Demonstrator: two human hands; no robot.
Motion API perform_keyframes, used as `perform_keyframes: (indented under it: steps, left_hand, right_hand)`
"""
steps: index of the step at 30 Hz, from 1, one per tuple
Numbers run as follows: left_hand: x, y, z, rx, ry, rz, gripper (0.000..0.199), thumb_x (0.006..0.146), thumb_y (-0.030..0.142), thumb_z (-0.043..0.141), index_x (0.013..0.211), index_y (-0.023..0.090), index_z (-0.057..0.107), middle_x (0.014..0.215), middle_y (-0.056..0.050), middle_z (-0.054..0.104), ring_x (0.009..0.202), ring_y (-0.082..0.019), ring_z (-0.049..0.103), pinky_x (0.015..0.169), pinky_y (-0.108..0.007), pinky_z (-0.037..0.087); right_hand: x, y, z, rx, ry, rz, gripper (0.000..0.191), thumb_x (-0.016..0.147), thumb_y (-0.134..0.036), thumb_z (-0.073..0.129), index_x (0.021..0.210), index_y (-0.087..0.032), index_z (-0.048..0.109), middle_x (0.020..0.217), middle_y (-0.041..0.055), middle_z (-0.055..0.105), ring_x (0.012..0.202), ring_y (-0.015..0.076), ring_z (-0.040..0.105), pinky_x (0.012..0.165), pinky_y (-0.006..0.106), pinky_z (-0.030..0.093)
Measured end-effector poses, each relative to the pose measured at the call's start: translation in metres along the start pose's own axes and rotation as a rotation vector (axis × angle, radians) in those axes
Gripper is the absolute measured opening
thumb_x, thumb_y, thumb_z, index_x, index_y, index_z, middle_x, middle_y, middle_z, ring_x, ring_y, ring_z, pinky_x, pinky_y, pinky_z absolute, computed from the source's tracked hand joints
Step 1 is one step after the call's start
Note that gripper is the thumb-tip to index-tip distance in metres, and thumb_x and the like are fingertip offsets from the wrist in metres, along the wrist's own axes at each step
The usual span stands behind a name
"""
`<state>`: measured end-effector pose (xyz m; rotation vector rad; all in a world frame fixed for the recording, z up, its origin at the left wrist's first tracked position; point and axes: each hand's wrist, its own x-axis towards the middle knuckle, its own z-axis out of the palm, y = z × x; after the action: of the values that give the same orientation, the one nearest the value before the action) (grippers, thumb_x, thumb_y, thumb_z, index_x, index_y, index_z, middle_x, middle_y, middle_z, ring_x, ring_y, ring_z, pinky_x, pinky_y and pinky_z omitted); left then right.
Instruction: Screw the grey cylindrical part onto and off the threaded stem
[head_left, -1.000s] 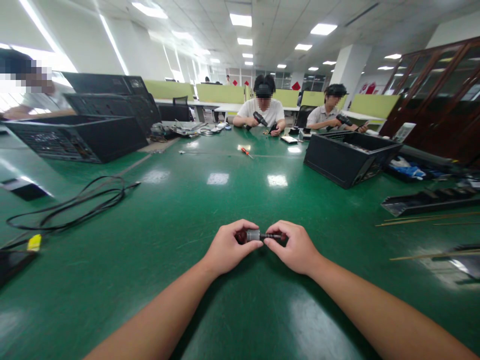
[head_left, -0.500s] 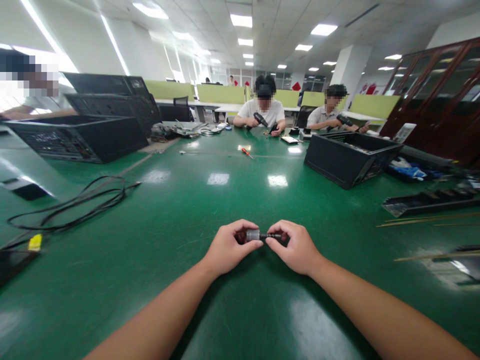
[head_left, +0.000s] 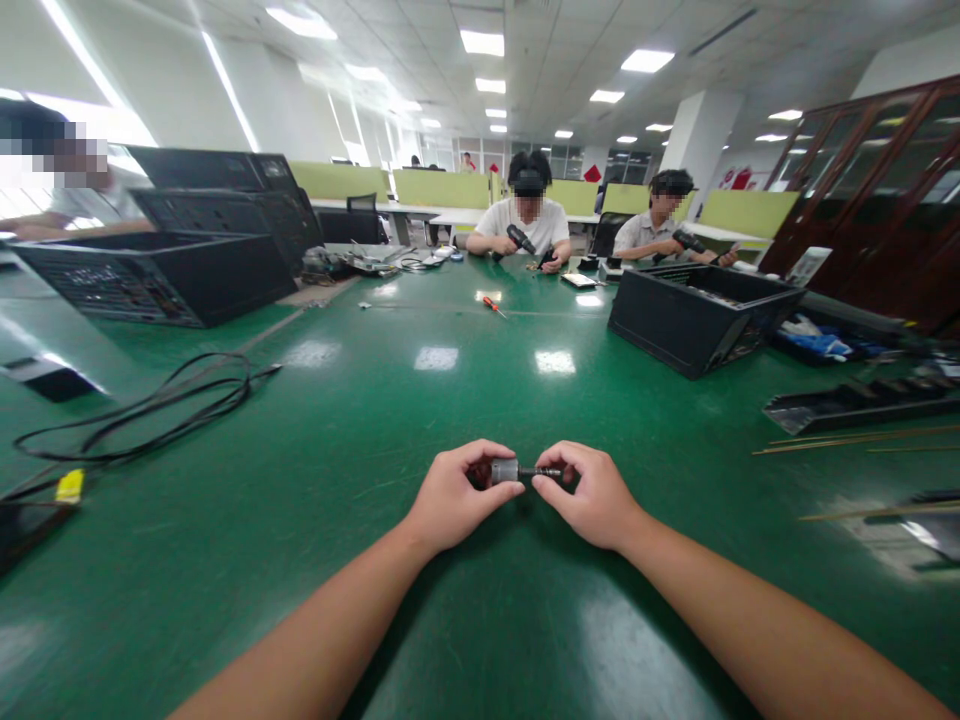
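Both hands [head_left: 459,497] inward-turned, thumbs close, around a cylindrical metal part [head_left: 506,471]

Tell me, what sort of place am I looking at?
It looks like an open-plan office used partly as a computer workshop. A black computer tower case and an orange-handled screwdriver lie on the green table, with lime-green desk partitions behind.
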<state>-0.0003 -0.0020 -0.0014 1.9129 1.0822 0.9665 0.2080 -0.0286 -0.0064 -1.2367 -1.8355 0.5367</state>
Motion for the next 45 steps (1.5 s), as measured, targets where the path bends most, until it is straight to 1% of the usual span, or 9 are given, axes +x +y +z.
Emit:
perform_keyframes:
  steps: [6,14,25,33,45]
  left_hand:
    - [-0.0008,0.0023,-0.0003,0.017,0.014,0.005,0.034,0.074,0.036,0.079,0.1,0.017,0.071,0.084,-0.005,0.072,0.073,-0.019,0.065,0.067,-0.028,0.05]
    - [-0.0001,0.0036,-0.0017,0.045,0.021,0.0,0.033,0.074,0.035,0.079,0.1,0.017,0.071,0.084,-0.004,0.072,0.074,-0.019,0.065,0.069,-0.029,0.049]
    - [-0.0003,0.0007,-0.0015,0.0,0.031,0.003,0.033,0.074,0.034,0.079,0.101,0.017,0.07,0.086,-0.004,0.073,0.075,-0.019,0.067,0.069,-0.028,0.051]
    - [-0.0002,0.0028,-0.0014,0.012,0.058,0.036,0.031,0.074,0.033,0.079,0.099,0.017,0.07,0.087,-0.005,0.074,0.076,-0.019,0.068,0.069,-0.028,0.052]
    - [-0.0001,0.0017,-0.0013,0.023,0.072,0.03,0.031,0.074,0.032,0.078,0.1,0.017,0.07,0.087,-0.005,0.073,0.076,-0.019,0.068,0.069,-0.029,0.053]
  right_hand:
    - [-0.0003,0.0001,0.0,0.029,-0.005,0.019,0.004,0.08,-0.021,0.066,0.083,-0.019,0.068,0.075,0.0004,0.066,0.065,0.0143,0.057,0.061,0.025,0.042]
    - [-0.0001,-0.0004,0.0004,0.022,0.008,0.007,0.005,0.08,-0.021,0.066,0.083,-0.019,0.068,0.075,-0.0002,0.066,0.066,0.014,0.056,0.062,0.025,0.042]
    - [0.0006,-0.0005,-0.0004,0.03,0.014,0.014,0.005,0.079,-0.021,0.065,0.083,-0.019,0.067,0.074,0.0002,0.066,0.065,0.0145,0.057,0.061,0.025,0.042]
    - [-0.0002,-0.0009,-0.0007,0.038,0.026,0.024,0.006,0.079,-0.022,0.064,0.083,-0.019,0.067,0.074,0.0002,0.066,0.065,0.0145,0.056,0.061,0.025,0.043]
    - [-0.0003,0.0015,0.0001,0.044,0.034,0.039,0.006,0.079,-0.022,0.064,0.084,-0.019,0.068,0.073,0.0001,0.066,0.064,0.0146,0.056,0.06,0.025,0.042]
